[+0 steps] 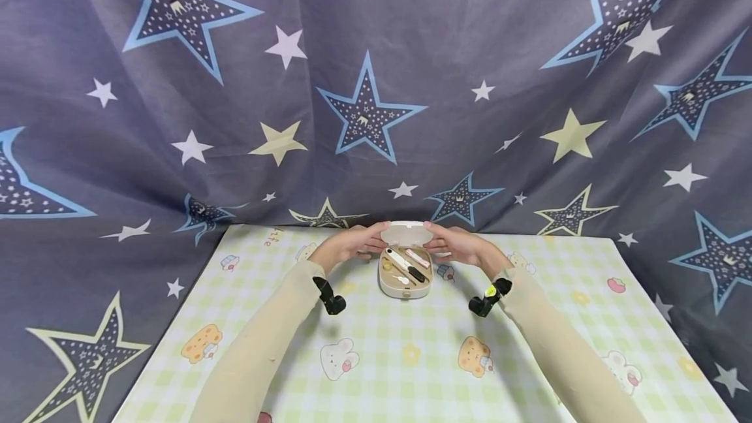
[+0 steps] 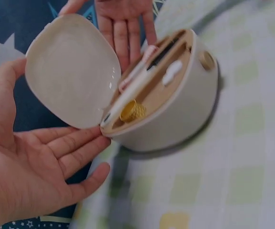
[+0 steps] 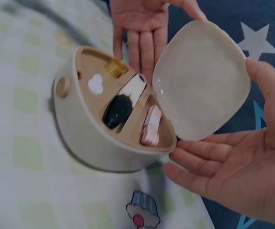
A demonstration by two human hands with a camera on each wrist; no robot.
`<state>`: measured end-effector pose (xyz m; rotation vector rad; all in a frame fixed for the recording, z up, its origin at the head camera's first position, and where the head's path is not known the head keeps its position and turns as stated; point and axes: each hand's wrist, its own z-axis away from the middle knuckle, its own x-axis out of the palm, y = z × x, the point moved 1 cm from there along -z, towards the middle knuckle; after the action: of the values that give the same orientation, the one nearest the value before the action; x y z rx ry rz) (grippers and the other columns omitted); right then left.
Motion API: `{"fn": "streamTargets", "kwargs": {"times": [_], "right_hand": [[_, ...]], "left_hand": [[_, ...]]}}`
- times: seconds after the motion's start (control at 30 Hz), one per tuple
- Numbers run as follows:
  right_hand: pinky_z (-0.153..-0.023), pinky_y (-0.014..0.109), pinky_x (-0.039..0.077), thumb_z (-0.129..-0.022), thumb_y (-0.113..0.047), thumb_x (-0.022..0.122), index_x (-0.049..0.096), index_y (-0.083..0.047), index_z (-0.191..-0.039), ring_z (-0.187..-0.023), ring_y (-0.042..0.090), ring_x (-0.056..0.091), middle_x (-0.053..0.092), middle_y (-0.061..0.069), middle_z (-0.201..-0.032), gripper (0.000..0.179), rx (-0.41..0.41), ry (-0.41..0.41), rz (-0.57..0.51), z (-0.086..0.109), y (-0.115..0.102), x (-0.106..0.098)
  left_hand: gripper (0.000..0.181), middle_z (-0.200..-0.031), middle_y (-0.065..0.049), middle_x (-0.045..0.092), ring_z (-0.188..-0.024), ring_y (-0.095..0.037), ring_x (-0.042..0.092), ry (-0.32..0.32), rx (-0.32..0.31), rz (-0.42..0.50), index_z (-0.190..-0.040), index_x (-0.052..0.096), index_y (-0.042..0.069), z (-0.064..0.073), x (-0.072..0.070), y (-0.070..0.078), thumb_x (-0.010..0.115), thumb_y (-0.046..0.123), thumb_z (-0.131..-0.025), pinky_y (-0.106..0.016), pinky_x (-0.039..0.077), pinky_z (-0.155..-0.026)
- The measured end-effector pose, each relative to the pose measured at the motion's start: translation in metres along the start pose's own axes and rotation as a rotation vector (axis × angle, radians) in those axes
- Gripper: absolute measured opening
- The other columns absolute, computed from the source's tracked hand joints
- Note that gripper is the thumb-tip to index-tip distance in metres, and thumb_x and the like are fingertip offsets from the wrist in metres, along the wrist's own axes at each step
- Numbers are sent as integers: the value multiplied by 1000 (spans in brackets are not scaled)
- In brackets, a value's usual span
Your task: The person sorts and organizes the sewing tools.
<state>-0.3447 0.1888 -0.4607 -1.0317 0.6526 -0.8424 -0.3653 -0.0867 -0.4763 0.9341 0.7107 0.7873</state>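
Observation:
A cream oval storage box [image 1: 405, 292] with a wooden insert stands near the table's back, its lid [image 1: 407, 234] raised. My left hand [image 1: 360, 240] is at the lid's left side, thumb on its edge; its straight fingers reach the hinge end in the left wrist view. Mirroring it, my right hand [image 1: 461, 245] has its thumb on the lid's right edge and fingers extended by the box corner. Inside lie a long white tool with a black end [image 3: 119, 109], a pink-and-white striped piece [image 3: 151, 126], a gold ring-shaped piece [image 2: 132, 111] and a small white cloud-shaped piece [image 3: 96, 84].
The table has a green-and-white checked cloth [image 1: 411, 384] printed with cartoon animals. A dark curtain with stars [image 1: 364, 116] hangs right behind the table's back edge. Black wrist cameras [image 1: 330, 296] are strapped over the beige sleeves [image 1: 264, 344].

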Motion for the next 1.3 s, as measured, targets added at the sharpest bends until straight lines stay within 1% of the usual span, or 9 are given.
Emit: {"fn": "streamTargets", "kwargs": {"times": [0.13, 0.3, 0.43, 0.57, 0.67, 0.77, 0.93, 1.1, 1.3], "right_hand": [[-122, 58, 26, -107, -47, 40, 12, 7, -159, -152, 45, 28, 30, 33, -160, 81, -31, -26, 39, 3, 2, -1], [-123, 58, 25, -106, -44, 45, 22, 6, -158, -152, 43, 28, 31, 29, -161, 76, -32, -34, 63, 5, 6, -3], [-122, 58, 26, -105, -43, 49, 26, 5, -157, -152, 43, 29, 32, 27, -162, 74, -62, -42, 117, 7, 11, -5], [-120, 58, 29, -105, -35, 52, 28, 6, -156, -149, 42, 34, 35, 27, -160, 70, -111, -57, 170, 8, 16, -5], [-119, 55, 33, -100, -30, 60, 29, 5, -156, -146, 41, 39, 37, 27, -159, 73, -144, -46, 220, 8, 20, -4], [-117, 51, 38, -95, -28, 68, 31, 5, -156, -145, 39, 43, 39, 26, -158, 78, -172, -14, 274, 9, 20, -2], [-115, 47, 41, -94, -26, 69, 33, 6, -155, -143, 40, 45, 43, 27, -155, 77, -207, 17, 309, 8, 21, 2], [-114, 46, 42, -95, -26, 70, 32, 7, -155, -142, 41, 46, 43, 28, -155, 78, -215, 14, 336, 10, 23, 3], [-115, 50, 40, -92, -27, 74, 32, 9, -154, -141, 44, 46, 42, 29, -155, 83, -255, 17, 415, 14, 23, 5]], "left_hand": [[79, -147, -17, 58, -137, -33, 55, -27, 47, -57, -151, 42, -2, 2, 0, 0, 49, 58, -100, -52, 35, -119], [73, -146, -14, 59, -135, -31, 58, -22, 101, -172, -150, 48, 4, 5, 1, 0, 48, 58, -101, -54, 37, -116], [65, -142, -14, 62, -131, -31, 59, 5, 191, -289, -142, 58, 6, 7, 5, -2, 50, 55, -101, -51, 40, -115], [52, -125, -13, 70, -120, -31, 63, 55, 313, -421, -127, 68, 5, 11, 10, -4, 55, 48, -101, -41, 49, -105], [42, -103, -11, 71, -99, -26, 64, 94, 405, -534, -111, 69, 3, 13, 14, -6, 60, 43, -100, -33, 50, -90], [42, -97, -7, 68, -91, -19, 60, 122, 460, -605, -113, 67, 4, 14, 16, -8, 69, 42, -95, -32, 49, -87], [57, -113, -4, 72, -101, -16, 64, 134, 472, -654, -133, 62, 10, 18, 16, -11, 77, 43, -89, -37, 51, -97], [52, -107, -2, 71, -94, -16, 65, 123, 473, -684, -125, 65, 14, 19, 17, -13, 75, 49, -89, -36, 51, -90], [84, -140, -7, 64, -118, -22, 66, 165, 405, -734, -148, 53, 13, 21, 17, -13, 72, 63, -84, -42, 50, -104]]}}
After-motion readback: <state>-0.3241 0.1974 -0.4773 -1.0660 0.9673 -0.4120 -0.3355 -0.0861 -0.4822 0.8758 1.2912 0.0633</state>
